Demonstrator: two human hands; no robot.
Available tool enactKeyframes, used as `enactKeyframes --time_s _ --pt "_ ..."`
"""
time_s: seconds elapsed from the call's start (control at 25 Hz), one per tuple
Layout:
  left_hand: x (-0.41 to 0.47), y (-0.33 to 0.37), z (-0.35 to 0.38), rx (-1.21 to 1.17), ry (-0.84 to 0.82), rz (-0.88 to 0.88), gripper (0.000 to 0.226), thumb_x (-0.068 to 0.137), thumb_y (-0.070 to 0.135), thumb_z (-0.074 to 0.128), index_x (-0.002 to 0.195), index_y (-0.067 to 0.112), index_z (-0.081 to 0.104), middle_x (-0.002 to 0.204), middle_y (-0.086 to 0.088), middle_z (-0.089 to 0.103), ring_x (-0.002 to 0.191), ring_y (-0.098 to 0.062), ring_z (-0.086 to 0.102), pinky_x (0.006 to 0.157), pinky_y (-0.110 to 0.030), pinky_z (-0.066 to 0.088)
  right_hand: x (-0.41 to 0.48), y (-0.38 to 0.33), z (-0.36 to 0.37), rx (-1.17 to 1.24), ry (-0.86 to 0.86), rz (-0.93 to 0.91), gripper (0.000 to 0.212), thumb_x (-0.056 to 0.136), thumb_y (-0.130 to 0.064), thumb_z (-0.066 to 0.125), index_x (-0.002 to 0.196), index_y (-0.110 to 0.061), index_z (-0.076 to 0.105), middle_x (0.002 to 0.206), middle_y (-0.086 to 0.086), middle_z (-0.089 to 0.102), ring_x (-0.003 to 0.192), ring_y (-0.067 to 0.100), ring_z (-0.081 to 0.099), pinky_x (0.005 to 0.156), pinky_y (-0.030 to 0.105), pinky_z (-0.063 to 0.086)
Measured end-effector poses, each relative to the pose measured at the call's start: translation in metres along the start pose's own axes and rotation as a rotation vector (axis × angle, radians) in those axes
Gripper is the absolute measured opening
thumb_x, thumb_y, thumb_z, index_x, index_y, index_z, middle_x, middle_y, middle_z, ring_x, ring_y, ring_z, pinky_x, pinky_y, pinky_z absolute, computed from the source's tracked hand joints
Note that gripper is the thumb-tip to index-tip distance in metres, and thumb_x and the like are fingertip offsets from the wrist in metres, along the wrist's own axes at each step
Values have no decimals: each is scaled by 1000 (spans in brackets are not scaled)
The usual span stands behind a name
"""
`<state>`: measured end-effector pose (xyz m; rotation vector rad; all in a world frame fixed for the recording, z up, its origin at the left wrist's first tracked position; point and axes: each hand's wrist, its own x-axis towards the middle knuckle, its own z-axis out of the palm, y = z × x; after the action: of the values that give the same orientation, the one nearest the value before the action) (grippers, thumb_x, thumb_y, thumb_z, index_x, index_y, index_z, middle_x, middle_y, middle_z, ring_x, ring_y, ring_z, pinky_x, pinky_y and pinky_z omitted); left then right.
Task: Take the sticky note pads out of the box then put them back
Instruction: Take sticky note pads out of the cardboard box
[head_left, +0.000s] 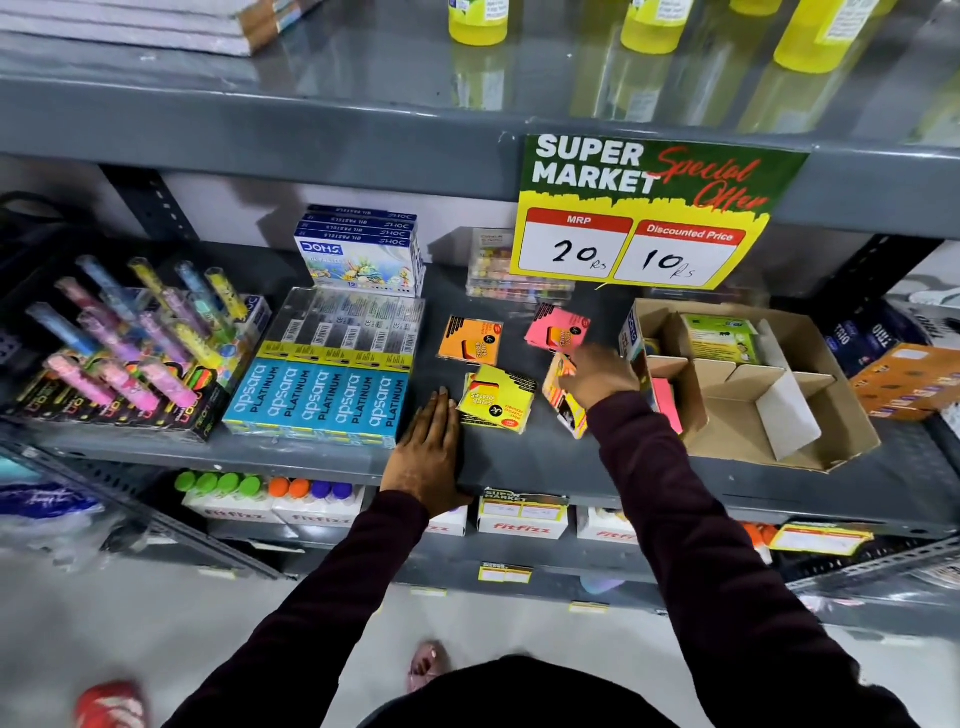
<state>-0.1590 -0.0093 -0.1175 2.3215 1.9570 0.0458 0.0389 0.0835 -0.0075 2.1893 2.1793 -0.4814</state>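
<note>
Right hand (597, 376) clamped on orange-yellow pad (563, 397) | left hand (428, 457) flat, fingers together, empty | risk – pad snags box (810, 364) wall, slips

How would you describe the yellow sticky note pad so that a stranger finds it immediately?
Look at the grey shelf under the green price sign. Just right of the left hand lies the yellow pad. The orange pad and pink pad lie further back; only this one is yellow.
</note>
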Motion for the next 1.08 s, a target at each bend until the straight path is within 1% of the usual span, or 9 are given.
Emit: enactKeyframes --time_s 0.2,0.32,0.44,0.6,0.72,0.84,0.92,1.0,1.08 --pt "0 -1 -1 -18 -8 16 120 67 61 63 143 -1 -6 157 -20 -5 145 -30 -5 114 -34 -8 23 -26 -20 94 283 -58 27 96 -10 45 115 -4 63 121 25 64 114 41 60 92 42 50" --pt "1 -1 -1 -26 -3 15 118 67 63 58 143 -1 -7 156 -20 -7 145 -30 -6 115 -34 -7 31 -51 -10 80 321 -151 25 95 -4 46 110 1 65 114 28 68 107 42 64 89 45 51" --pt "1 1 -2 -1 -4 18 119 66 63 59 142 -3 -5 156 -21 -5 145 -32 -2 116 -37 -3 39 -79 9 6 346 -329 28 96 -10 46 119 -12 63 110 21 71 100 37 68 82 41 55" --pt "1 3 -5 5 -10 5 119 68 63 60 142 -4 -4 156 -22 -3 145 -33 1 118 -40 2 45 -104 39 -164 63 -378 33 95 -28 54 123 -13 62 129 16 59 119 35 58 95 40 49" --pt "1 1 -2 6 0 -9 116 72 63 57 142 -3 -9 156 -21 -8 145 -31 -5 120 -39 1 49 -103 34 -119 -13 -383 42 96 -36 52 123 -5 59 133 19 55 123 36 53 99 40 46" --pt "1 -1 -1 -21 -13 -6 115 72 60 57 142 -2 -10 156 -21 -12 145 -30 -9 120 -39 0 48 -79 19 -89 -55 -374 55 85 -47 64 115 0 60 121 20 63 113 35 59 89 36 49" --pt "1 -1 -2 -37 -7 -1 116 70 57 59 142 -2 -9 156 -20 -11 145 -30 -9 120 -38 -2 35 -61 21 -177 -203 -373 65 70 -53 76 108 -1 60 111 21 64 106 32 60 80 32 50" --pt "1 -2 -2 -41 -7 7 118 69 59 61 142 -2 -9 156 -20 -11 145 -29 -10 117 -35 -8 21 -50 32 -239 -300 -366 82 64 -47 83 125 -2 53 128 20 57 120 32 53 98 34 46" --pt "1 -2 -2 -24 -12 6 120 69 62 62 142 -2 -9 156 -19 -11 145 -29 -11 114 -32 -11 12 -45 38 -215 -243 -377 85 63 -42 84 129 -3 50 134 19 53 122 32 51 102 34 43"
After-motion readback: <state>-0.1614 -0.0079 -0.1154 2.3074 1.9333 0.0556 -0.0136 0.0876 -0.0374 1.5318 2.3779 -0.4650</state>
